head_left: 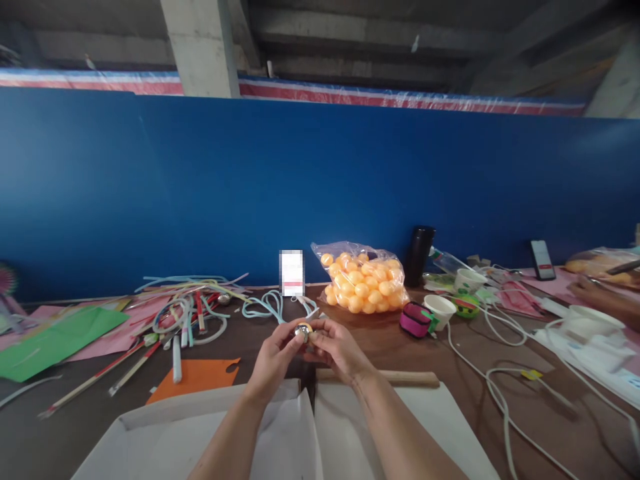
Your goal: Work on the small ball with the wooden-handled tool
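My left hand [276, 350] and my right hand [341, 348] meet in the middle, raised over the near part of the table. Between their fingertips is a small shiny silver ball [302, 330], with a bit of orange showing along its upper edge. Both hands are closed in a pinch around it, and the fingers cover much of it. Just beyond them lie coiled pale blue cords [265, 305]. A clear plastic bag of orange balls [363, 283] rests behind my right hand.
White boards [200, 433] lie under my forearms, near a wooden strip [400, 379]. Coloured tubes [183, 317] and green paper [60, 340] crowd the left. A purple pouch [416, 320], paper cup [440, 311], black bottle [419, 257] and white cables [500, 393] occupy the right. Another person's hand [600, 300] is far right.
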{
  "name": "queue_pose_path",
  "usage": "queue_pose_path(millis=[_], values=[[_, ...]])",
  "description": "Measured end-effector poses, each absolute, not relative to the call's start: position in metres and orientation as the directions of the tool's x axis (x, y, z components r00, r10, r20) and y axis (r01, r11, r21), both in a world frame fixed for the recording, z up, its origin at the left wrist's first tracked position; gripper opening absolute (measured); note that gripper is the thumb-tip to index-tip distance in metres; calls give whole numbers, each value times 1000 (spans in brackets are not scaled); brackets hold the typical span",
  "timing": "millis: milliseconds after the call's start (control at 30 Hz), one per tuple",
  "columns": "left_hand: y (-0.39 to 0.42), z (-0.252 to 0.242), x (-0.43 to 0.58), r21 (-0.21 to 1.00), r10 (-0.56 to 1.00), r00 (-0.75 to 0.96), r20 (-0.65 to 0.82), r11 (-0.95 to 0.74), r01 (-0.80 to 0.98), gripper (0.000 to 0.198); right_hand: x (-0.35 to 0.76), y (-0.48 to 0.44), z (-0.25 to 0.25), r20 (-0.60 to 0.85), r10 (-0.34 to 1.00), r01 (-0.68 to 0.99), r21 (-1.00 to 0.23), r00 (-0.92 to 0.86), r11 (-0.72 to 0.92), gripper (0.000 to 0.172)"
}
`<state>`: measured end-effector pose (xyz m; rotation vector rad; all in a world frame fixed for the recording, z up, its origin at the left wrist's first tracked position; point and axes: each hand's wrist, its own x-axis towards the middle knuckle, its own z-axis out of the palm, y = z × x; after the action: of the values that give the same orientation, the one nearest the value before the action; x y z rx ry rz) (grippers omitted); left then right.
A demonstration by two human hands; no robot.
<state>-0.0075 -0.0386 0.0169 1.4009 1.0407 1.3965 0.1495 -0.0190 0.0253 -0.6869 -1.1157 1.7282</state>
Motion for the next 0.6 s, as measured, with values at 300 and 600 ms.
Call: queue_pose_path(millis=[300, 600], values=[[-39, 15, -3, 937, 986, -16, 167, -164, -309, 50, 143, -21, 27, 79, 926, -272, -962, -369, -26, 44], [-35, 17, -5, 811, 992, -67, 102, -123, -572, 48, 187, -26, 48, 117, 945, 374, -898, -304, 232, 19]])
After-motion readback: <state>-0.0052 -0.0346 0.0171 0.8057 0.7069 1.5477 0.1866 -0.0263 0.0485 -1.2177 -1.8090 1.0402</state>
